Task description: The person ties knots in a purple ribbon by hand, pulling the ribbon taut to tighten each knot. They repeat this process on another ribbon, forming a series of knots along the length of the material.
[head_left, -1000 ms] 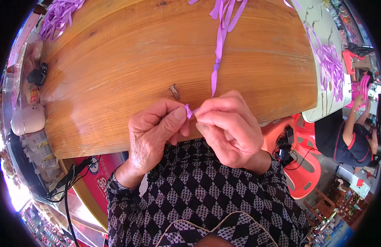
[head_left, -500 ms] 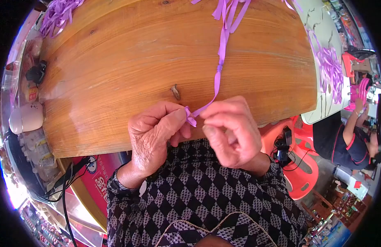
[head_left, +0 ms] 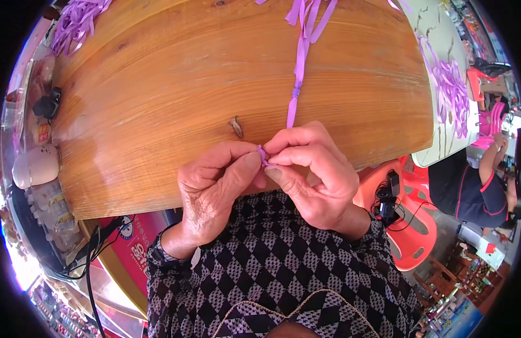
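Observation:
A long purple ribbon (head_left: 298, 62) runs from the far edge of the wooden table (head_left: 159, 96) down toward me, with a small knot partway along it. Its near end is pinched between the fingertips of both hands at the table's front edge. My left hand (head_left: 212, 188) grips the ribbon end with thumb and forefinger. My right hand (head_left: 316, 169) pinches the same end from the other side, fingers curled over it. Only a small loop of ribbon shows between the fingertips.
A pile of purple ribbons (head_left: 74, 19) lies at the table's far left corner. More purple ribbons (head_left: 452, 84) lie on a pale table at the right. A person in dark clothes (head_left: 474, 186) sits beside red plastic chairs (head_left: 407, 225). A white cup (head_left: 35, 166) stands at the left.
The ribbon, slanted to the left half a second ago, now runs nearly straight up from my fingers. Both hands stayed at the table's front edge, fingertips pinched closer together.

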{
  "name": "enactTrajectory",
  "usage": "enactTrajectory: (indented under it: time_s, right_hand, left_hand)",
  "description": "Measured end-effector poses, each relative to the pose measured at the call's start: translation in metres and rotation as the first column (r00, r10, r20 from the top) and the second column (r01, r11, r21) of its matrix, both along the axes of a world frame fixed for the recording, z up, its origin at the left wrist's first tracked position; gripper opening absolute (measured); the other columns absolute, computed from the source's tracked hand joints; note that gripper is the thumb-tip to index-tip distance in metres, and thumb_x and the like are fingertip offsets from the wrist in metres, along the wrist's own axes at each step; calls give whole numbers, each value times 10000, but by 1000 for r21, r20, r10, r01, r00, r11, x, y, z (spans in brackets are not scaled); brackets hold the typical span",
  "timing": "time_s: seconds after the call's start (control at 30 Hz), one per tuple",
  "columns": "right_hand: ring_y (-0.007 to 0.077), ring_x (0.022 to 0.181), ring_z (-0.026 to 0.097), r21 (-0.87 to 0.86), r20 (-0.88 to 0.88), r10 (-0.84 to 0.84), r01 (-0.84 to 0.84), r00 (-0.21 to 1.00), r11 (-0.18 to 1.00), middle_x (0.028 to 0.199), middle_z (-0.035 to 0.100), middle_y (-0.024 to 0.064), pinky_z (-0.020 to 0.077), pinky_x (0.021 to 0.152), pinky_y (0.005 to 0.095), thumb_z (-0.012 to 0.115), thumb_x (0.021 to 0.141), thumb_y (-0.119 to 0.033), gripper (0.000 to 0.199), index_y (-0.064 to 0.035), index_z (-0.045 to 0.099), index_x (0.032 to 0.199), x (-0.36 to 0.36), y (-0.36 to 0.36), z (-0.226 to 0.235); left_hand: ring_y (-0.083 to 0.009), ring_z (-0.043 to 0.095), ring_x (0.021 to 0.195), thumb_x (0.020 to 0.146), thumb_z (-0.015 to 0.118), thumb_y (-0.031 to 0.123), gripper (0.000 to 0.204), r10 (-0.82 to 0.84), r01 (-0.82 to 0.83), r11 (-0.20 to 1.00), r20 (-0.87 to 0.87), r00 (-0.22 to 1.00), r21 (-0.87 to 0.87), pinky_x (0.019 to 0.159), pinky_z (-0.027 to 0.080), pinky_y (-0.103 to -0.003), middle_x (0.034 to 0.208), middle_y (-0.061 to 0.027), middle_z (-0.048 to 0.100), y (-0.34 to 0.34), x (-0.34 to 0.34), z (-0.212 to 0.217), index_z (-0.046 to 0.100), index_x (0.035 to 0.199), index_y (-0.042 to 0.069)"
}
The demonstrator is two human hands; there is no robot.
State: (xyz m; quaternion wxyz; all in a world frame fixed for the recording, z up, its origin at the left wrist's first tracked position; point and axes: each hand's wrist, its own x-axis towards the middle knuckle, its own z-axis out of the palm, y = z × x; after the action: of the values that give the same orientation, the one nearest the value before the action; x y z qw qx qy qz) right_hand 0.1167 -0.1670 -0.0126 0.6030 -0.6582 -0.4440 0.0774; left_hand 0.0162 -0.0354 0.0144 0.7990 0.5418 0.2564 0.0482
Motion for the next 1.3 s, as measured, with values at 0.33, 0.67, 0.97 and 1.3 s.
enactTrajectory:
  time_s: [0.33,0.67,0.97,1.3]
  right_hand:
    - [168,856,595,141,-595,189,-130,782,981,1012,558,173,499,748,268,639,753,99,105,62,581,832,8,0,8]
    - [119,780,553,79,-720,164,-156,674,985,924,556,131,458,675,226,655,744,76,92,55,575,783,7,0,12]
    - [115,761,512,65,-599,94,-68,795,996,892,552,116,423,667,240,628,719,107,108,29,560,752,8,-2,12]
    - [188,690,498,8,-19,79,-79,997,997,808,591,102,385,596,270,649,632,126,188,-3,555,733,10,6,12]
  left_hand:
    - [-172,625,747,842,559,51,227,42,-33,979,40,998,-201,678,530,-257,881,-124,643,1,0,6,602,1034,-64]
    - [-176,625,888,814,604,-47,272,-17,30,990,94,995,-136,678,514,-226,1011,-165,623,10,-12,-5,548,1079,-70]
    - [-107,551,691,728,685,-46,226,-125,-76,600,188,974,796,563,417,-202,918,-119,619,21,-11,6,616,940,-11]
    - [-277,551,999,682,716,110,322,-187,-51,79,65,980,996,867,436,-362,1100,-199,552,25,-10,21,614,952,-33]
